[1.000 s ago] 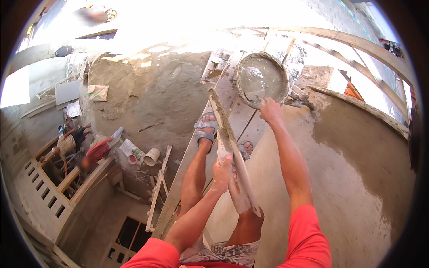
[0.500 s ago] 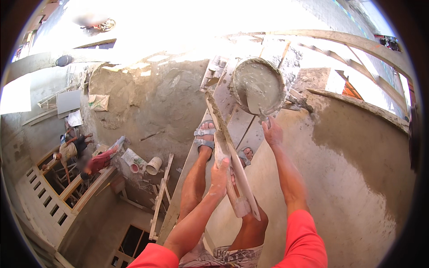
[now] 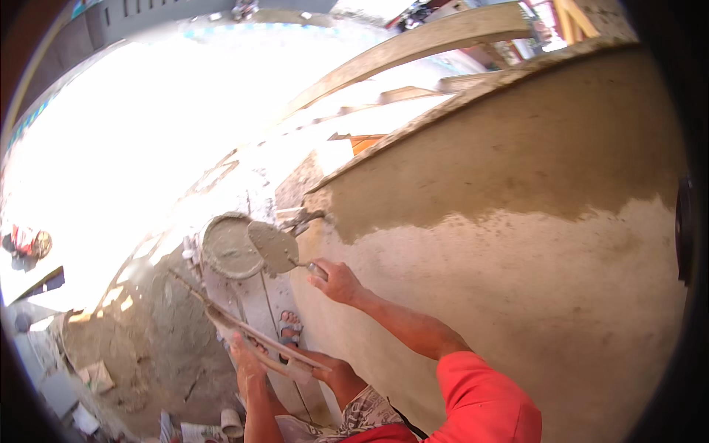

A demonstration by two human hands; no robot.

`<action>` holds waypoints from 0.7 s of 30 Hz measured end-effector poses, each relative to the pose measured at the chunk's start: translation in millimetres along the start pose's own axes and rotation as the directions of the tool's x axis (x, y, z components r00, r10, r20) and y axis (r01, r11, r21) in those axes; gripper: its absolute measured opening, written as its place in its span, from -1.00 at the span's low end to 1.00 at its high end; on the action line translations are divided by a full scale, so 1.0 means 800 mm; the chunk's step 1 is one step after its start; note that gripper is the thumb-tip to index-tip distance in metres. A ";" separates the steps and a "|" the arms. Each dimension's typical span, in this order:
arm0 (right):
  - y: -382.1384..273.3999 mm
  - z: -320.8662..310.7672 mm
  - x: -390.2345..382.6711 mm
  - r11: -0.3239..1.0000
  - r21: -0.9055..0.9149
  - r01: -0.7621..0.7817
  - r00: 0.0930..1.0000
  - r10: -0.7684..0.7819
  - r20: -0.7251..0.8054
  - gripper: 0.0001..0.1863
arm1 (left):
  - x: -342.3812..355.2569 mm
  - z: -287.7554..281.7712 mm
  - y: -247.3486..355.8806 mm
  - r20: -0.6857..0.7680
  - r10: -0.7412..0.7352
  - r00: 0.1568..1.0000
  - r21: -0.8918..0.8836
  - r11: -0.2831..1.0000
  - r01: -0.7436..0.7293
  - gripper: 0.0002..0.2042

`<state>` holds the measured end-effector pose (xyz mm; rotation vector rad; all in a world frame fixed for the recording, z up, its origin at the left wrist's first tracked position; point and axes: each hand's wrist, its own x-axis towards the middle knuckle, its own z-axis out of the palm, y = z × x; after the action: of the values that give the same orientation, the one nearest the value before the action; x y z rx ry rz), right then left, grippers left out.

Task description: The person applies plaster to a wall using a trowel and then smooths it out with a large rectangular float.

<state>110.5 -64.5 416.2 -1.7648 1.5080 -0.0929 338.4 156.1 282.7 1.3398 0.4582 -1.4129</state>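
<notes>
We are gripping the loaded trowel [image 3: 273,247] in our right hand [image 3: 336,280], blade pointing left, the plastered wall [image 3: 517,258] lying just right; our left hand [image 3: 247,362] is clamping the long straightedge [image 3: 244,325].

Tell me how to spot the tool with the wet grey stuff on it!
Find the big plastered wall filling the right side, then follow its left edge down to the round pan of mortar. Just right of the pan, the right hand holds a trowel. Its flat, pointed blade heaped with grey mortar sets it apart from the long wooden straightedge that the left hand grips lower down.
</notes>
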 end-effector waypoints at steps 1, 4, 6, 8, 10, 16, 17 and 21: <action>-0.019 -0.067 -0.020 1.000 -0.031 0.007 0.998 -0.008 -0.055 -0.55 | -0.022 0.029 0.012 0.056 0.057 0.997 -0.003 0.998 -0.057 -0.59; -0.095 -0.230 -0.100 0.997 -0.082 -0.014 0.992 0.004 -0.126 -0.47 | -0.072 0.105 0.053 0.171 0.139 0.975 0.009 0.990 -0.142 -0.62; -0.137 -0.318 -0.155 0.986 -0.086 -0.146 0.976 0.129 -0.177 -0.54 | -0.097 0.131 0.068 0.188 0.139 0.972 0.027 0.989 -0.146 -0.63; -0.170 -0.392 -0.211 0.981 -0.158 -0.111 0.962 0.067 -0.264 -0.55 | -0.108 0.161 0.071 0.190 0.105 0.976 0.027 0.993 -0.112 -0.65; -0.228 -0.450 -0.240 0.974 -0.204 -0.102 0.953 0.037 -0.302 -0.56 | -0.114 0.178 0.100 0.236 0.150 0.960 0.022 0.987 -0.160 -0.62; -0.383 -0.581 -0.354 0.971 -0.239 0.024 0.960 -0.089 -0.264 -0.54 | -0.160 0.228 0.128 0.366 0.149 0.918 0.101 0.975 -0.199 -0.69; -0.407 -0.597 -0.376 0.974 -0.225 -0.004 0.965 -0.055 -0.257 -0.52 | -0.172 0.237 0.111 0.384 0.128 0.915 0.092 0.980 -0.175 -0.68; -0.387 -0.651 -0.389 0.988 0.137 -0.076 0.969 0.105 -0.223 -0.47 | -0.182 0.244 0.142 0.417 0.135 0.899 0.058 0.983 -0.174 -0.68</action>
<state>-4.4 -71.1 1087.4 -1.6237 1.7051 -0.3501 314.1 15.5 510.2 1.0812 0.0029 -1.5458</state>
